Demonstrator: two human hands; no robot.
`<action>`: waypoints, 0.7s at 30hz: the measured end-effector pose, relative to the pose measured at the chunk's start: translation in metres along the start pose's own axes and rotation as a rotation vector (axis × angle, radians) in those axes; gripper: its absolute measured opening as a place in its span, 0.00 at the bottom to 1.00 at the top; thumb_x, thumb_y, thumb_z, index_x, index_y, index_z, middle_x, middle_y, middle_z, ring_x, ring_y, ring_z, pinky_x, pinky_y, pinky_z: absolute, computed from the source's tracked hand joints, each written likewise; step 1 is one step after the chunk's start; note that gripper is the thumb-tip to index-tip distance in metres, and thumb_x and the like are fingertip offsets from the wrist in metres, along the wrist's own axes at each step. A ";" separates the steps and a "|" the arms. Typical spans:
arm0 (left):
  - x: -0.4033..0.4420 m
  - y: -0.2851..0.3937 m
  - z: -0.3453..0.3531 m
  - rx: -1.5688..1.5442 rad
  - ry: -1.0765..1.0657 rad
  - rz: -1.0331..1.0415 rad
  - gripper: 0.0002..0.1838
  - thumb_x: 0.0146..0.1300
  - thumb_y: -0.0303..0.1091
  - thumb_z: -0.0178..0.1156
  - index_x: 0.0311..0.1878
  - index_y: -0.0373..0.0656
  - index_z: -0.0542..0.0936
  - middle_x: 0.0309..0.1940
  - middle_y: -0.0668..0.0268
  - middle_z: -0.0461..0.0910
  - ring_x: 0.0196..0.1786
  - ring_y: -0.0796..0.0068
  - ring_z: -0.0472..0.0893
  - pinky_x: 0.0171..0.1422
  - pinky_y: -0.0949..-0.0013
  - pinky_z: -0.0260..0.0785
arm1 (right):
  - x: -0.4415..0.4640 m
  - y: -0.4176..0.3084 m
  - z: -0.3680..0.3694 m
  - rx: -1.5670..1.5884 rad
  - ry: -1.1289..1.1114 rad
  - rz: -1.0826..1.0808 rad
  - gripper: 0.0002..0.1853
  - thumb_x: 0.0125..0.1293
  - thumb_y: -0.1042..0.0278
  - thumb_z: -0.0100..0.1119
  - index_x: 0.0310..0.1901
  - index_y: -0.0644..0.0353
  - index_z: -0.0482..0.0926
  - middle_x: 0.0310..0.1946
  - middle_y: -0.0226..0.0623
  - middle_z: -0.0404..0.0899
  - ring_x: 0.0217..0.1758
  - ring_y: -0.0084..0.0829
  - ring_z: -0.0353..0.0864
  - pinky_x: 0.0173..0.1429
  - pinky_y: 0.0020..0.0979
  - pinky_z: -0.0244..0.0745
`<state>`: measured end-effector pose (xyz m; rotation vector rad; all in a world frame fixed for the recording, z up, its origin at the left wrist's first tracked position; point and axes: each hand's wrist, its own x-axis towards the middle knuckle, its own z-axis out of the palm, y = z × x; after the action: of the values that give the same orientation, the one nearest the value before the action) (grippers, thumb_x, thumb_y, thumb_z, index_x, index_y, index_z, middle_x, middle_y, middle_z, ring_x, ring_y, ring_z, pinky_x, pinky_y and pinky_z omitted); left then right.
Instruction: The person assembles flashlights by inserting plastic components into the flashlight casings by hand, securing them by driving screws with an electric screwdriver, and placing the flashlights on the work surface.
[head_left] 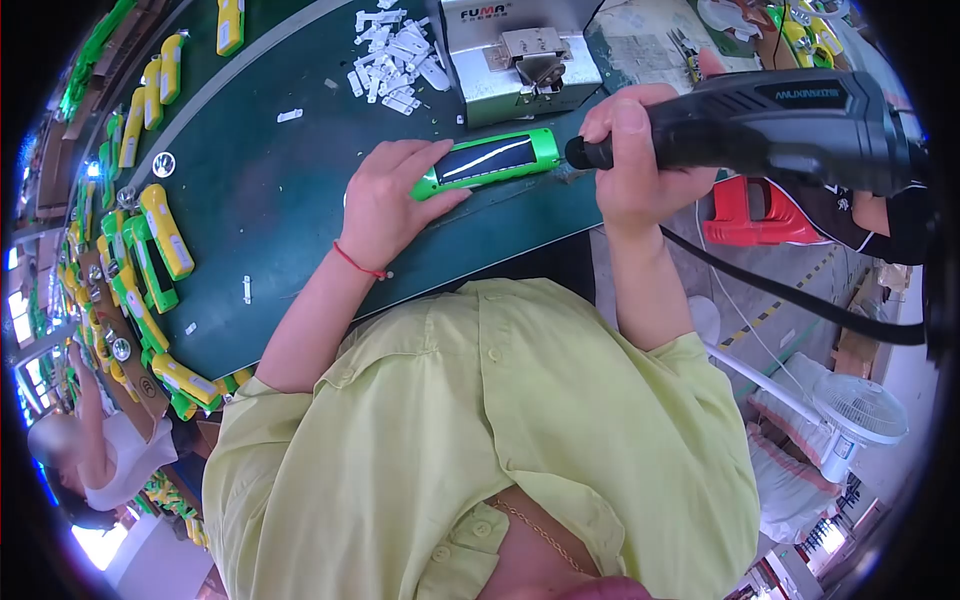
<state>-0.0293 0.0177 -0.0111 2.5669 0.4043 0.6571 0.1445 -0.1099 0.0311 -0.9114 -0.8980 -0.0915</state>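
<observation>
My left hand (pixel 392 190) grips one end of a green casing (pixel 490 162) with a dark panel, which lies on the dark green table (pixel 300 190). Wrapped round the front part of a black power tool (pixel 770 125) is my right hand (pixel 640 150). The tool's tip points at the right end of the green casing, close to it; whether they touch is not clear. Just behind the casing stands a metal machine (pixel 525 65) marked FUMA.
White plastic pieces (pixel 400 55) lie piled left of the machine. Yellow and green casings (pixel 165 230) line the table's left side. A black cable (pixel 790 292) hangs at the right, near a red stool (pixel 760 212) and a fan (pixel 860 408). Another person (pixel 125 460) is at lower left.
</observation>
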 end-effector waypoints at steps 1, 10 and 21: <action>0.000 0.000 0.000 -0.005 -0.001 -0.003 0.25 0.43 0.35 0.74 0.48 0.43 0.81 0.43 0.59 0.81 0.44 0.61 0.80 0.50 0.64 0.73 | 0.000 0.001 -0.001 -0.003 0.000 0.010 0.34 0.56 0.82 0.60 0.63 0.77 0.56 0.25 0.35 0.77 0.21 0.20 0.75 0.28 0.21 0.72; -0.001 -0.003 0.000 -0.023 -0.011 -0.041 0.25 0.43 0.36 0.74 0.48 0.43 0.82 0.42 0.60 0.81 0.44 0.62 0.80 0.49 0.64 0.73 | 0.004 -0.002 -0.005 -0.103 -0.074 0.008 0.34 0.57 0.80 0.56 0.64 0.75 0.51 0.23 0.38 0.76 0.20 0.23 0.74 0.29 0.25 0.73; 0.029 0.053 0.021 -0.237 0.014 0.094 0.13 0.44 0.42 0.72 0.29 0.45 0.84 0.29 0.69 0.81 0.36 0.66 0.76 0.41 0.61 0.66 | 0.012 -0.039 0.019 0.174 0.012 0.079 0.34 0.61 0.77 0.55 0.64 0.77 0.49 0.26 0.39 0.77 0.22 0.24 0.75 0.28 0.24 0.72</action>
<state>0.0142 -0.0237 0.0097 2.3682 0.1970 0.7114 0.1241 -0.1173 0.0703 -0.7825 -0.8440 0.0490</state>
